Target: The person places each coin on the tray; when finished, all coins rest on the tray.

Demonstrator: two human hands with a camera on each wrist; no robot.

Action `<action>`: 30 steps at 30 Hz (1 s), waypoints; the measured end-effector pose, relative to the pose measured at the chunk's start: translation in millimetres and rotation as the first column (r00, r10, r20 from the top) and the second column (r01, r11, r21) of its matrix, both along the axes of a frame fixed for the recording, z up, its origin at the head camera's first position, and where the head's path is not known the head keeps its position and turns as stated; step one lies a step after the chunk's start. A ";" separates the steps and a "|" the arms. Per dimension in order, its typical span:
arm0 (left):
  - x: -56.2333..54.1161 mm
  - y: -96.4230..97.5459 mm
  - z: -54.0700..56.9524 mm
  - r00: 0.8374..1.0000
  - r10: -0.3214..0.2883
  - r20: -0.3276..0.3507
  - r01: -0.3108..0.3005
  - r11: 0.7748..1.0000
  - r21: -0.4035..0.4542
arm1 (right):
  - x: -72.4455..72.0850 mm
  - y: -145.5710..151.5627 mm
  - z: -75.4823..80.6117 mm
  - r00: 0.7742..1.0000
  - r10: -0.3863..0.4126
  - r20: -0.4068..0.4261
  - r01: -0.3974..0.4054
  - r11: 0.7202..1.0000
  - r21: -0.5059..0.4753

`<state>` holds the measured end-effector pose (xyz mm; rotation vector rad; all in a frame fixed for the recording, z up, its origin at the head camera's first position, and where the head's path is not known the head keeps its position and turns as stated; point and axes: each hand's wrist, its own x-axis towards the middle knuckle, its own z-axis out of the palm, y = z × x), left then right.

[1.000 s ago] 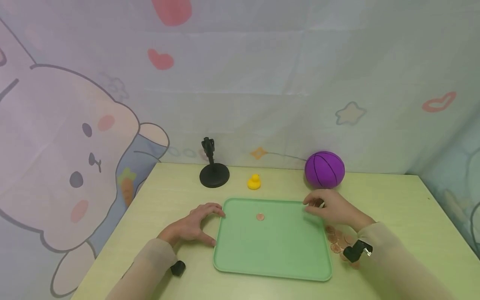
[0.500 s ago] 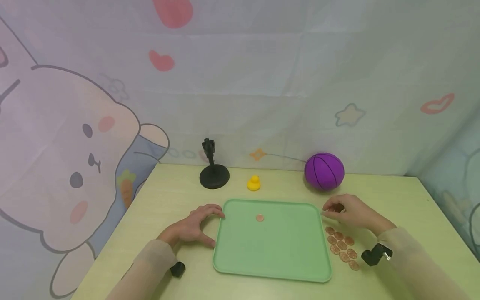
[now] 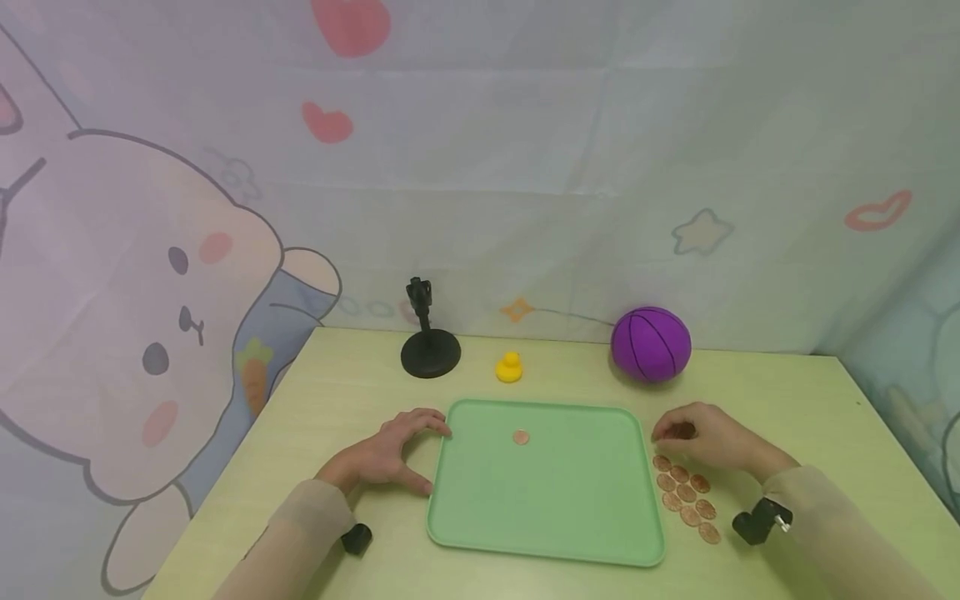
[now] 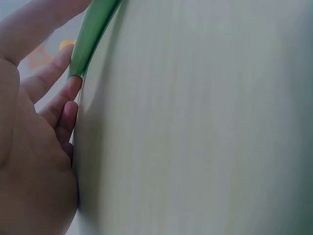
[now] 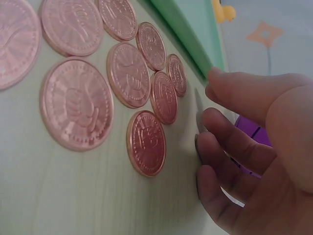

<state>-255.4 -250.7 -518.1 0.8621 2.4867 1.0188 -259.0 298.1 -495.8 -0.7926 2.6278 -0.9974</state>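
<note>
My left hand (image 3: 386, 450) rests at the left edge of a light green tray (image 3: 547, 492), thumb and fingers spread along the rim. In the left wrist view, its fingertips touch the green rim (image 4: 90, 44). A single copper-coloured coin (image 3: 521, 437) lies in the tray's upper part. Beyond the tray's right side, several embossed copper coins (image 3: 686, 493) lie flat on the table in slanting rows. My right hand (image 3: 708, 435) is just behind these coins. The right wrist view shows its thumb (image 5: 249, 93) apart from loosely bent fingers, with nothing between them; the closest coin (image 5: 176, 75) is untouched.
Along the back of the table stand a black stand with a round base (image 3: 431, 353), a yellow rubber duck (image 3: 509, 368) and a purple ball (image 3: 651, 345) with black lines. A printed cloth (image 3: 480, 167) hangs behind the table.
My right hand has moved from over the tray's far right corner, out to the right and then nearer, beside the coins. The left hand and tray stay put.
</note>
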 end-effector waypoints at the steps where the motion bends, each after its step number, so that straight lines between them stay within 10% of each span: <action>1: 0.0 0.1 -0.1 1.000 0.001 0.002 -0.001 1.000 -0.001 | 0.2 0.5 -0.6 1.000 0.009 0.007 -0.009 1.000 -0.006; 30: 2.0 1.6 2.7 0.999 0.025 0.024 -0.025 1.000 0.003 | 3.3 -2.9 1.2 0.975 0.087 0.203 -0.072 0.994 -0.080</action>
